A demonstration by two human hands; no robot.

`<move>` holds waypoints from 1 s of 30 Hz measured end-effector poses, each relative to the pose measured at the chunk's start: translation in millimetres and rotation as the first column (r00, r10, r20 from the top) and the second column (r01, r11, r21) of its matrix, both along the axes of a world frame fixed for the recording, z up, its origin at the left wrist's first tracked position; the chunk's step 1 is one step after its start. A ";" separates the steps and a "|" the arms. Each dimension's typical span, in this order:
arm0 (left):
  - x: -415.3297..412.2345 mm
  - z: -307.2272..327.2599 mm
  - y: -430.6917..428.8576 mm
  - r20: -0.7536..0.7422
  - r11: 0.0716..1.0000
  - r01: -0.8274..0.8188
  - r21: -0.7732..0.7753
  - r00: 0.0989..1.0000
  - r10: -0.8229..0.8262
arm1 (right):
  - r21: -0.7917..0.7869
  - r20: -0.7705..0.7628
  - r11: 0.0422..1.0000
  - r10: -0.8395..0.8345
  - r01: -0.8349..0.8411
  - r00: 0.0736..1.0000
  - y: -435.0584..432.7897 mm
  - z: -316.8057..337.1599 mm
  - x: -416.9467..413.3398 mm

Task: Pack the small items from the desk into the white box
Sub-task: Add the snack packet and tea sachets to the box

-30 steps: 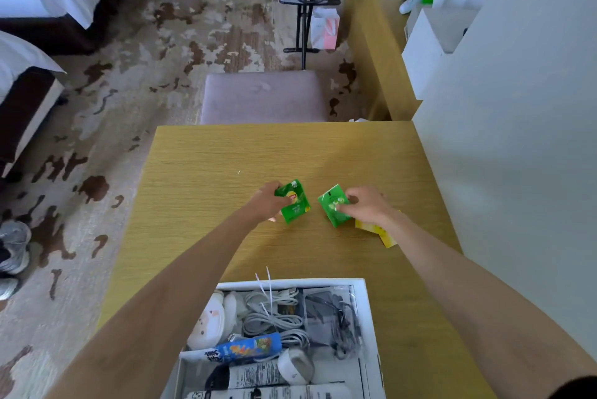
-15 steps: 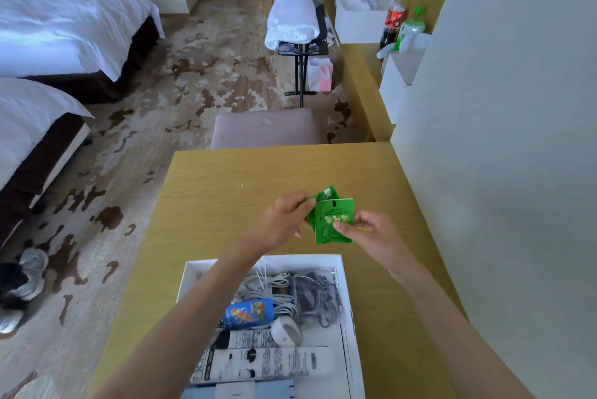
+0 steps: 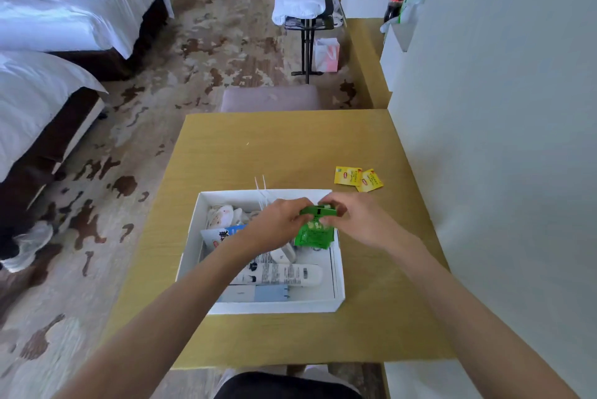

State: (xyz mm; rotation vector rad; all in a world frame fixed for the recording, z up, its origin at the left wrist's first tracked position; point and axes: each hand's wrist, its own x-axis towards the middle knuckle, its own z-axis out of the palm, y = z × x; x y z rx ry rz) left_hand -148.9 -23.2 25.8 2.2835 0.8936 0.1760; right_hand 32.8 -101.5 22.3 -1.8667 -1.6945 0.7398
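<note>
The white box stands in the middle of the wooden desk, holding several items: a white tube, a cable and small packets. Both hands hover over its far right part. My left hand and my right hand pinch the green packets together from either side, the packets hanging into the box. Two yellow tea sachets lie on the desk beyond the box, to the right.
A grey-white wall runs along the desk's right side. A padded stool stands at the far edge. Beds are at the left, a luggage rack with white cloth and a counter with bottles at the back.
Both hands lifted the green packets off the desk, brought them together and carried them back over the white box. The yellow sachets stayed on the desk.
</note>
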 end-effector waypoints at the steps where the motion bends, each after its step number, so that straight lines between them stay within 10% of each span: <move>1: -4.9 -3.3 -4.3 -0.011 1.000 0.008 0.009 1.000 -0.008 | -0.023 0.024 0.999 0.028 -0.027 0.999 -1.6 -0.5 -4.2; 18: -59.8 -77.3 2.5 -0.501 0.905 0.404 0.130 0.815 -0.292 | -0.116 0.554 0.970 0.240 -0.212 0.797 -8.8 -19.9 -42.8; 30: -75.8 -65.3 22.3 -0.124 0.923 0.343 -0.175 0.922 -0.367 | -0.283 0.561 0.957 0.224 -0.069 0.797 8.6 -22.9 -58.8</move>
